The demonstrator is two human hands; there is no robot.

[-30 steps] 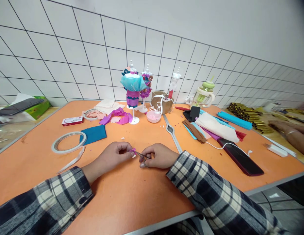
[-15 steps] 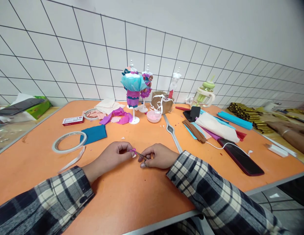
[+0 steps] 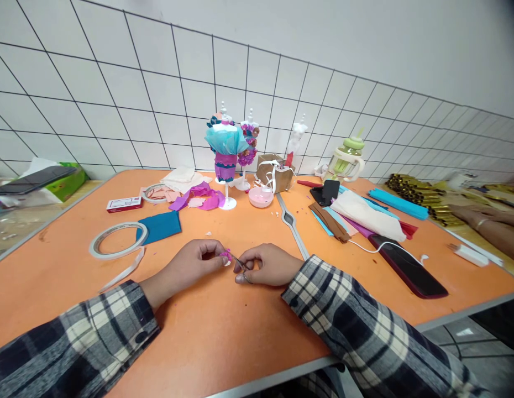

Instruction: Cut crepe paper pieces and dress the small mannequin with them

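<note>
My left hand (image 3: 198, 258) pinches a small magenta crepe paper piece (image 3: 226, 255) between thumb and fingertips, with a white bit hanging just below it. Facing it across a narrow gap, my right hand (image 3: 268, 265) is closed on a small pair of metal scissors (image 3: 241, 264), whose tip points left and meets the magenta paper. How far the blades are apart is too small to tell. Both hands are held low over the orange table (image 3: 207, 326). Left of my left hand are a roll of white double-sided tape (image 3: 95, 246) and a folded teal paper (image 3: 163, 228).
Behind my hands stand a mannequin stand in a paper dress (image 3: 226, 166), a pink bowl (image 3: 261, 198) and a cardboard box (image 3: 284, 179). On the right lie crepe paper strips (image 3: 365, 213), a phone (image 3: 410, 268) and a bottle (image 3: 348, 160). Another person's hand (image 3: 484, 218) rests at far right.
The magenta paper at my left fingertips has turned slightly and shows more of its ruffled side. My right hand and the scissors have barely shifted.
</note>
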